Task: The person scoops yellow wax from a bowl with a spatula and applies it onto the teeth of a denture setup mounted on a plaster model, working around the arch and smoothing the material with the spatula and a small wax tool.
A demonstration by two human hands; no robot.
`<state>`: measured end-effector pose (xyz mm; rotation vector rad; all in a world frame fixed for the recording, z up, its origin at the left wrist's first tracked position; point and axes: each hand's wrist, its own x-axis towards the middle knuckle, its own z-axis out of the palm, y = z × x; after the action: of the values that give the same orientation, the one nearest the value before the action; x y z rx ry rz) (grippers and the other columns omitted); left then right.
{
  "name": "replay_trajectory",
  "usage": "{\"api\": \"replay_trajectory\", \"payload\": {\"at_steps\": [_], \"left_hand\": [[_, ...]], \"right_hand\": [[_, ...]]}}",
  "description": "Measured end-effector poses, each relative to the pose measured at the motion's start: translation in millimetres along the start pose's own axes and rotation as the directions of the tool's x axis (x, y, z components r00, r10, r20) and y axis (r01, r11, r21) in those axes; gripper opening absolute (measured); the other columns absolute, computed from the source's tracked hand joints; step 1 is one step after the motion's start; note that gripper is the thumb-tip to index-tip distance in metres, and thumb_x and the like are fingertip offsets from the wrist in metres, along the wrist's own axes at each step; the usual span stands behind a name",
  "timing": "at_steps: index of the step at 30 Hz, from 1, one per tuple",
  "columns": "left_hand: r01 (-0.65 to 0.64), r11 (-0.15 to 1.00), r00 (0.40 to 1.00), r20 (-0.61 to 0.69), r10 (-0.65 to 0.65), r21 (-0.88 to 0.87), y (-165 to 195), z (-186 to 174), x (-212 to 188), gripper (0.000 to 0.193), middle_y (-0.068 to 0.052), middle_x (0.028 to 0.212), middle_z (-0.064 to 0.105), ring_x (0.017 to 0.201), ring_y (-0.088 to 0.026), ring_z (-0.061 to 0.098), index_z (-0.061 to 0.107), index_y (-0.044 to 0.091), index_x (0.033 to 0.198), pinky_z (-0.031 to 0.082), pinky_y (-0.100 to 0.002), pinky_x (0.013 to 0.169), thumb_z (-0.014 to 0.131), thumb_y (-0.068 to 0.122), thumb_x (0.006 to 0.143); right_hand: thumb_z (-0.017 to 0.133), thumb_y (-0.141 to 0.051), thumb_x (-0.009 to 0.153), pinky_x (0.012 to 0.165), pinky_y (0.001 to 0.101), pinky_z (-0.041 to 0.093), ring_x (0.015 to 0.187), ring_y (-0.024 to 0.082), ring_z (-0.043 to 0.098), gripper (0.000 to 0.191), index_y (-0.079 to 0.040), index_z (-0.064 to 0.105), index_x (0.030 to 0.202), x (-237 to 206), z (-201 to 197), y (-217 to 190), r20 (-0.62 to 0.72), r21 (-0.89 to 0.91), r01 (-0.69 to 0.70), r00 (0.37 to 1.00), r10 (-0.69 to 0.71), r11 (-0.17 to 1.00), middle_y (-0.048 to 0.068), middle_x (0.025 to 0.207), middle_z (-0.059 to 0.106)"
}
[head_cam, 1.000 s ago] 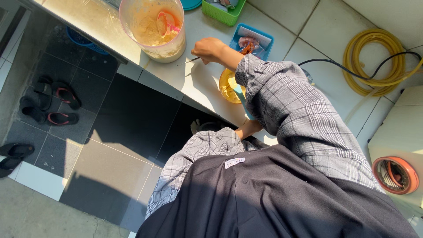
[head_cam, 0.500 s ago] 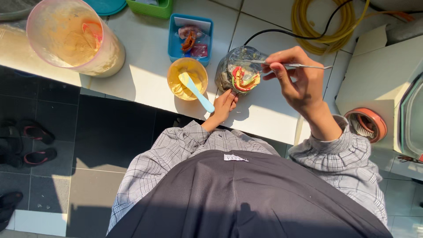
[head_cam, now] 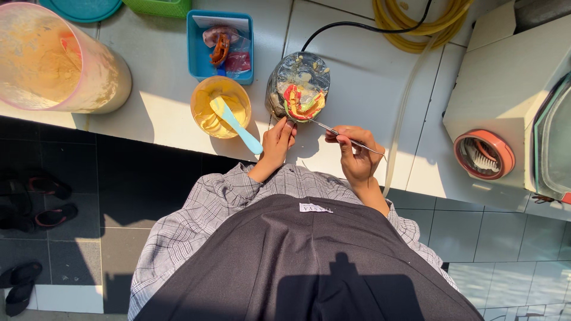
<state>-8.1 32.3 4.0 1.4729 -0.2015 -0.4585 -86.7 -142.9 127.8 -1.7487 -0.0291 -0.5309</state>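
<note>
Red, yellow and green wax shows on the dental cast [head_cam: 302, 101], lying on its clear plastic bag [head_cam: 297, 83] at the bench's [head_cam: 166, 119] twelve o'clock. Your right hand [head_cam: 357, 156] pinches a thin metal instrument [head_cam: 333, 132], tip at the wax. Your left hand [head_cam: 278, 139], fingers curled, touches the cast's near edge. A yellow mixing bowl [head_cam: 220, 107] with a blue spatula [head_cam: 237, 125] sits at nine o'clock of it.

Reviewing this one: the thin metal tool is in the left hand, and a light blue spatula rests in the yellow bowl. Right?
Not quite. The head view shows the thin metal tool in the right hand; the left hand steadies the mould. The light blue spatula does rest in the yellow bowl.
</note>
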Motion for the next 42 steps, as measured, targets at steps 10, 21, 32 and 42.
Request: {"api": "replay_trajectory", "payload": {"at_steps": [10, 21, 32, 42], "left_hand": [[0.032, 0.999, 0.999, 0.019, -0.033, 0.015, 6, -3, 1, 0.037, 0.002, 0.059, 0.05, 0.051, -0.004, 0.046, 0.059, 0.003, 0.091, 0.036, -0.024, 0.049, 0.045, 0.031, 0.111], [0.03, 0.999, 0.999, 0.031, -0.031, 0.026, 8, -5, 2, 0.037, 0.002, 0.059, 0.05, 0.052, -0.005, 0.046, 0.057, 0.004, 0.091, 0.036, -0.024, 0.05, 0.044, 0.032, 0.111], [0.038, 0.998, 0.999, 0.025, -0.039, 0.043, 7, -7, 3, 0.036, 0.002, 0.057, 0.049, 0.051, -0.005, 0.045, 0.058, 0.004, 0.091, 0.035, -0.025, 0.05, 0.044, 0.031, 0.111], [0.026, 0.996, 0.999, 0.033, -0.029, 0.085, 9, -9, 3, 0.037, 0.002, 0.055, 0.049, 0.05, -0.005, 0.046, 0.058, 0.005, 0.09, 0.037, -0.024, 0.05, 0.043, 0.031, 0.112]], "right_hand": [[0.069, 0.0, 0.1, 0.084, 0.0353, 0.068, 0.094, 0.022, 0.076, 0.007, 0.006, 0.068, 0.104, 20, 13, -5, 0.049, 0.006, 0.003, 0.999, -0.004, 1.0, 0.016, 0.1, 0.072], [0.077, 0.001, 0.094, 0.074, 0.0273, 0.061, 0.087, 0.018, 0.072, 0.008, 0.002, 0.073, 0.101, 26, 16, -5, 0.048, -0.159, 0.077, 0.996, -0.07, 0.984, 0.012, 0.094, 0.074], [0.077, 0.002, 0.094, 0.068, 0.0267, 0.057, 0.083, 0.017, 0.07, 0.007, 0.002, 0.073, 0.099, 33, 19, -11, 0.077, -0.199, 0.106, 0.993, -0.092, 0.974, 0.01, 0.091, 0.072], [0.075, 0.001, 0.095, 0.064, 0.0255, 0.056, 0.081, 0.017, 0.069, 0.005, 0.002, 0.072, 0.099, 33, 18, -15, 0.081, -0.207, 0.097, 0.993, -0.082, 0.973, 0.01, 0.09, 0.072]]}}
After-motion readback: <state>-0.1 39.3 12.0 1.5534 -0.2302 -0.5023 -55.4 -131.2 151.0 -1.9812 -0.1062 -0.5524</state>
